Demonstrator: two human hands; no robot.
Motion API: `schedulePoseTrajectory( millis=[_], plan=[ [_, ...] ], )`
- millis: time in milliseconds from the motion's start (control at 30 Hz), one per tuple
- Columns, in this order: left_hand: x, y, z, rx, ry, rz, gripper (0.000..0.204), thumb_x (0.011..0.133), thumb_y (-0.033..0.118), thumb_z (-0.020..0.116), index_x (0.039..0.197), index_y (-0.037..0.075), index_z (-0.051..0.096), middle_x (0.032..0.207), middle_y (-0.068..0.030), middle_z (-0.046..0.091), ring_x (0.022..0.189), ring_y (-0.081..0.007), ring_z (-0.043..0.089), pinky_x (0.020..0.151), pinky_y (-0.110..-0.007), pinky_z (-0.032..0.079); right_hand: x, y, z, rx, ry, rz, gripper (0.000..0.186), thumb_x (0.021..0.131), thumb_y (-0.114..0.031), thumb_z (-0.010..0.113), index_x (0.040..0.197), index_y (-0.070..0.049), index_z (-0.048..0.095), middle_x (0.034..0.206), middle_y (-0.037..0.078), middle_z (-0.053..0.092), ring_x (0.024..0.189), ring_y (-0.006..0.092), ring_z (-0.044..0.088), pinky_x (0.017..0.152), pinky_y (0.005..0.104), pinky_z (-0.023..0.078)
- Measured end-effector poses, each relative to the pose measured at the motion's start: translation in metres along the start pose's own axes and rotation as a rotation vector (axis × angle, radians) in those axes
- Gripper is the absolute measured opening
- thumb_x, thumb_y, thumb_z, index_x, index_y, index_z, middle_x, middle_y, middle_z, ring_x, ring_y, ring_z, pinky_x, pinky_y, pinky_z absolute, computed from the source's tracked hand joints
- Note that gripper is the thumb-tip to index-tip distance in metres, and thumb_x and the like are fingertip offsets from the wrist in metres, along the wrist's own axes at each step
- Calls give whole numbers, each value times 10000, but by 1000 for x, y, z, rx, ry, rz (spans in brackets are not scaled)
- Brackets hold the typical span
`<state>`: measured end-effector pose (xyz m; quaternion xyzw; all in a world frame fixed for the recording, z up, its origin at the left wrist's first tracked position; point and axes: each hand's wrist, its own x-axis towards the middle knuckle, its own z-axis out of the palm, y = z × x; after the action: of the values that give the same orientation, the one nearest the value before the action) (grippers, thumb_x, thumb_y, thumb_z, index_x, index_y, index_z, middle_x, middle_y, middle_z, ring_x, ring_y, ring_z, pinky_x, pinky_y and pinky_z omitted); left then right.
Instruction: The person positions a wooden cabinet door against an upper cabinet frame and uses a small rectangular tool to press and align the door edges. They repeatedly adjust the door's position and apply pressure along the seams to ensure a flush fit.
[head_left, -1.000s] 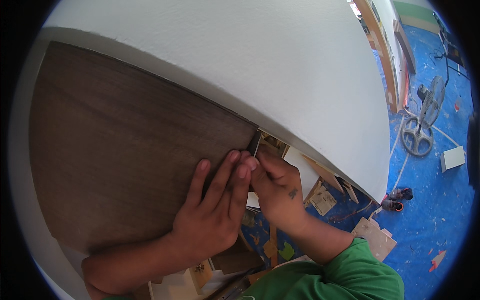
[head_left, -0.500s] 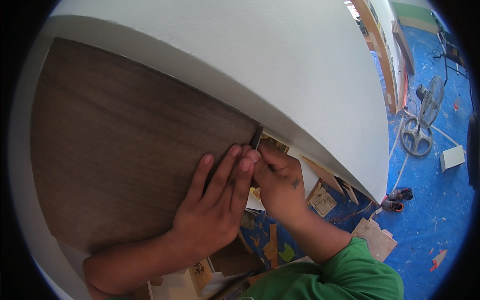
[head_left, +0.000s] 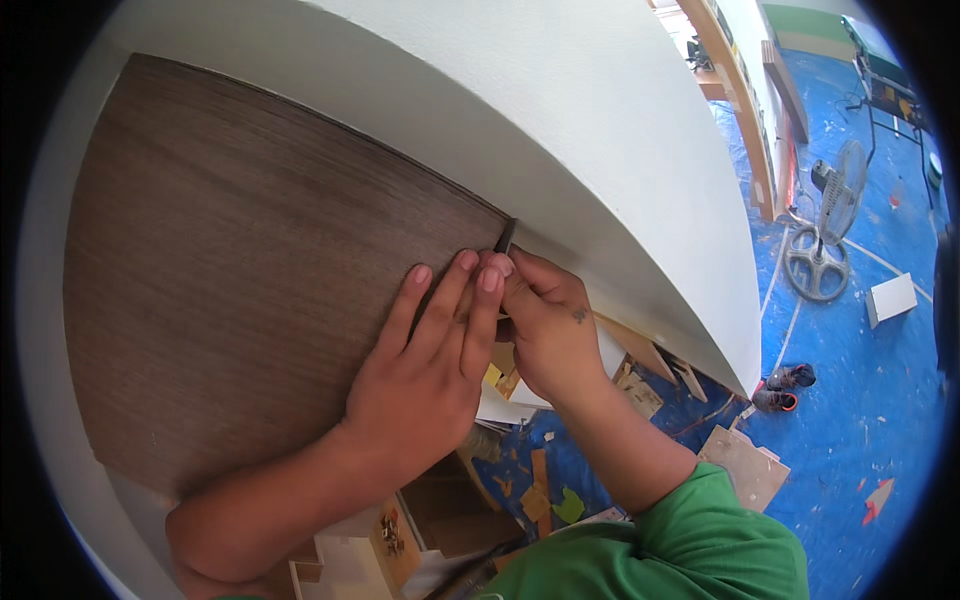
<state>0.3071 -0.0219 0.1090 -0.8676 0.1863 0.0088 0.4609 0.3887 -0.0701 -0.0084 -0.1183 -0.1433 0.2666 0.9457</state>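
My right hand (head_left: 550, 330) is closed round a narrow dark blade-like tool (head_left: 506, 237). Its tip reaches the right end of a brown wood-grain panel (head_left: 250, 260), right by the white wall face (head_left: 450, 175). The tool's handle is hidden in my fingers, so I cannot tell its exact kind. My left hand (head_left: 415, 390) lies with fingers stretched out on the panel near its right edge. Its fingertips touch or nearly touch the right hand's fingers at the tool.
Below lie wood offcuts (head_left: 540, 490) and an open wooden box (head_left: 390, 545) with small metal pieces. Blue sheeting (head_left: 840, 450) covers the floor at right, bearing a standing fan (head_left: 830, 220), shoes (head_left: 785, 388), a white block (head_left: 891, 300) and a board (head_left: 745, 468).
The whole view has shifted a little, with the panel and hands higher in the picture. Both hands and the tool keep about the same place at the panel's end.
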Motion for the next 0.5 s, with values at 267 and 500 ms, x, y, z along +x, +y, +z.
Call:
schedulePoseTrajectory(
  millis=[267, 500],
  plan=[
    [-10, -2, 1, 104, 19, -33, 598, 874, 110, 464, 1421, -124, 398, 1462, -271, 451, 1420, -374, 381, 1194, -546, 216, -8, 15, 4, -154, 28, -175, 335, 1067, -250, 465, 950, 45, 572, 917, 68, 517, 853, 127, 547, 703, 278, 555],
    [-6, 1, -4, 73, -58, -89, 582, 899, 129, 429, 1427, -114, 398, 1494, -275, 410, 1438, -377, 351, 1201, -544, 199, -4, 13, 3, -336, 44, -295, 327, 1059, -223, 477, 905, 53, 559, 889, 100, 513, 809, 165, 543, 693, 305, 543]
  ],
)
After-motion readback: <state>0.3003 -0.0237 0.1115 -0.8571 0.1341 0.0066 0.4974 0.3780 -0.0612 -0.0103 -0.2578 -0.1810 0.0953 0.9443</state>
